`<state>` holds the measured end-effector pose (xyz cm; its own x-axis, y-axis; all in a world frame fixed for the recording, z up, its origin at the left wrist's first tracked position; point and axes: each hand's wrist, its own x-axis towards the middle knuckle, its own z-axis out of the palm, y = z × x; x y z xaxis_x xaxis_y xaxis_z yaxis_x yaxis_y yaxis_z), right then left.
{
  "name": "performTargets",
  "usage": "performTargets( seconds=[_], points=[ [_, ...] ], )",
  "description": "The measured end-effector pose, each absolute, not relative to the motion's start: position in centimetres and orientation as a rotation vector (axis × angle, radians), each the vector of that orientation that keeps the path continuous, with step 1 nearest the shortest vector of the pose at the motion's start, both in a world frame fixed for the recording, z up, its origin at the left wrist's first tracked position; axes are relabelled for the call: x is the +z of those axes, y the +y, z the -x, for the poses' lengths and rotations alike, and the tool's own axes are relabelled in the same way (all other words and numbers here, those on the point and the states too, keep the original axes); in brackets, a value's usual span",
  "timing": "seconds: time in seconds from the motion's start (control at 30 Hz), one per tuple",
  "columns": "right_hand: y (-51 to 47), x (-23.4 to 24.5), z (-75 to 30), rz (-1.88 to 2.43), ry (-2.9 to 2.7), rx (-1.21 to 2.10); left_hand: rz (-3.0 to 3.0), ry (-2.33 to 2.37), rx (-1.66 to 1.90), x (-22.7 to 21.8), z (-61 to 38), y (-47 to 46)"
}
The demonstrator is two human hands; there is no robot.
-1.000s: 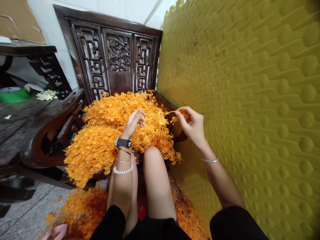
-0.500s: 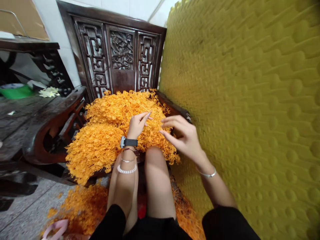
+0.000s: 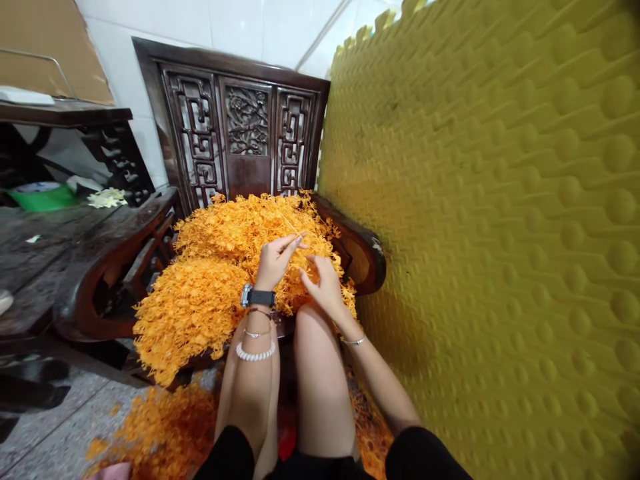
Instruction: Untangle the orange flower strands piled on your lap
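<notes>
Above the bare knees (image 3: 320,360), the right hand (image 3: 325,285) holds its thumb and fingers apart, gripping nothing visible. Just beside it, the left hand (image 3: 274,263) pinches a thin orange stem (image 3: 288,223) over the heap of frilly orange sprigs (image 3: 195,300), piled before the armchair's carved wooden backrest (image 3: 247,175).

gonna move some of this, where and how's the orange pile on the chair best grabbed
Likely at the front-left end of the orange pile, scooped from the front and below: its loose edge droops there, and the left armrest bars the side.
</notes>
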<state>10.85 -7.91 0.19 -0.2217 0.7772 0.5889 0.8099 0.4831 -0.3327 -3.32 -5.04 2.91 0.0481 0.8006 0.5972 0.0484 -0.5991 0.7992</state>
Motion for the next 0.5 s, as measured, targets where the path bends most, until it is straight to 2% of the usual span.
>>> performTargets(
  seconds=[0.1, 0.27, 0.4, 0.5],
  points=[
    [-7.4, 0.2, -11.7, 1.384, -2.017, -0.111, -1.65, 0.892, 1.713, 3.2, 3.4, -5.1],
    [-6.3, -1.0, -14.8, 1.553, -1.978, -0.183, -1.166, 0.76, 2.035, 3.5, 5.5, -4.9],
    [-7.1, -1.8, -15.3, 1.574, -1.914, -0.222, -0.922, 0.561, 2.018, 3.5, 7.3, -4.6],
    [-8.6, -1.5, -13.3, 1.328, -1.86, -0.269, -0.776, 0.403, 1.941, 3.5, 6.7, -4.6]
  ],
)
